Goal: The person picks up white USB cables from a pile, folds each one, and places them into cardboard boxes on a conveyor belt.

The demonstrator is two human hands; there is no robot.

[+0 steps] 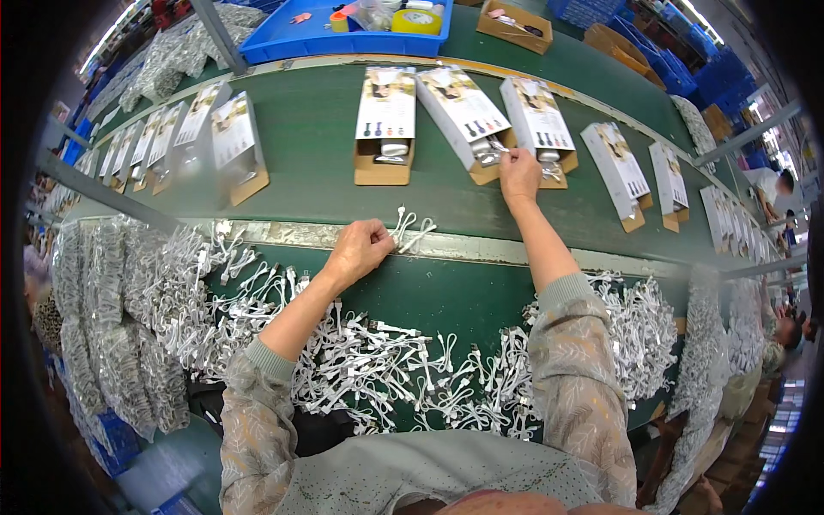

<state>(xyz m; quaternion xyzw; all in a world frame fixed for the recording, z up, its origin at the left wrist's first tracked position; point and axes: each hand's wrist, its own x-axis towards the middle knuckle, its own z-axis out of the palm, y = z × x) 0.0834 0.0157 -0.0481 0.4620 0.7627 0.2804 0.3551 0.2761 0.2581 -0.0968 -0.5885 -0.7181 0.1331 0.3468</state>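
My left hand (360, 249) is closed in a pinch on a short white charging cable (418, 233), whose loops stick out past the fingertips above the metal rail. Farther out, my right hand (520, 176) has its fingers drawn together at the open end of a tilted white carton (463, 105). Something pale in clear wrapping shows in that opening; what the fingertips grip is hidden. Beside it stand two more open cartons, one on the left (385, 107) and one on the right (539, 116), with wrapped white items in their mouths.
A large pile of white cables (369, 369) covers the near green table, with another heap (639, 335) at right. Bundles of bagged cables (120, 318) hang at left. More cartons (233, 137) line the green belt (309, 172). A blue tray (343, 39) stands beyond.
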